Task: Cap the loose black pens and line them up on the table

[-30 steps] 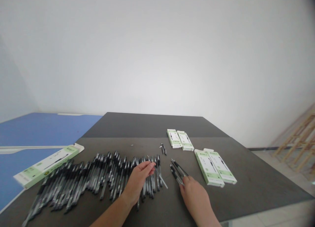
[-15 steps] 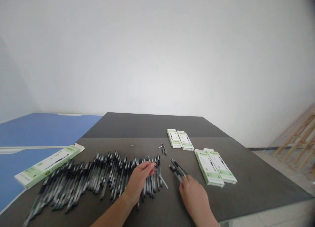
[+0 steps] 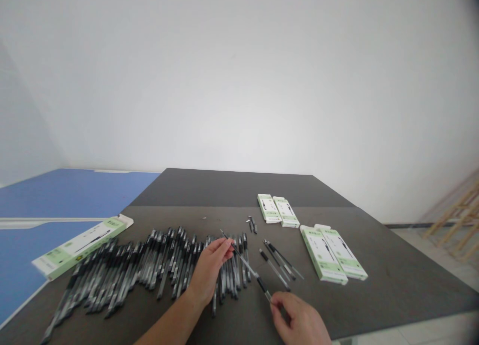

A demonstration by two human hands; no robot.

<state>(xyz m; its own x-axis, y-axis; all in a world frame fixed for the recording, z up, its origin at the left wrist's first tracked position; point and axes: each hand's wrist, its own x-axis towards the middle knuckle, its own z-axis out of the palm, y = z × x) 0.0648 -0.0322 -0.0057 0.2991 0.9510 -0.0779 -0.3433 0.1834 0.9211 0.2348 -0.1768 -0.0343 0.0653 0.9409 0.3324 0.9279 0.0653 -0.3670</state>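
Note:
My left hand [image 3: 211, 265] pinches a thin pen refill [image 3: 245, 262] between thumb and fingertips, its tip pointing up and left. A pen barrel [image 3: 263, 286] with a black grip is held by its lower end in my right hand [image 3: 297, 317], whose fingers are closed. The refill's rear end meets the barrel's front end, nearly in line; I cannot tell if it is inside. Just beyond my right hand lie several loose pen parts [image 3: 275, 269]. Beneath and left of my left hand spreads a long row of clear pens with black grips [image 3: 149, 265].
A green-and-white pen box [image 3: 80, 247] lies at the left beside the row. Two boxes [image 3: 324, 255] lie at the right, with two more [image 3: 279, 210] farther back. Small dark pieces [image 3: 252, 224] sit mid-table. Blue panels [image 3: 86, 192] adjoin the dark table [image 3: 239, 187].
My right hand has picked up a pen barrel from the loose parts and drawn it nearer and left, to the refill's end. My left hand keeps hold of the refill.

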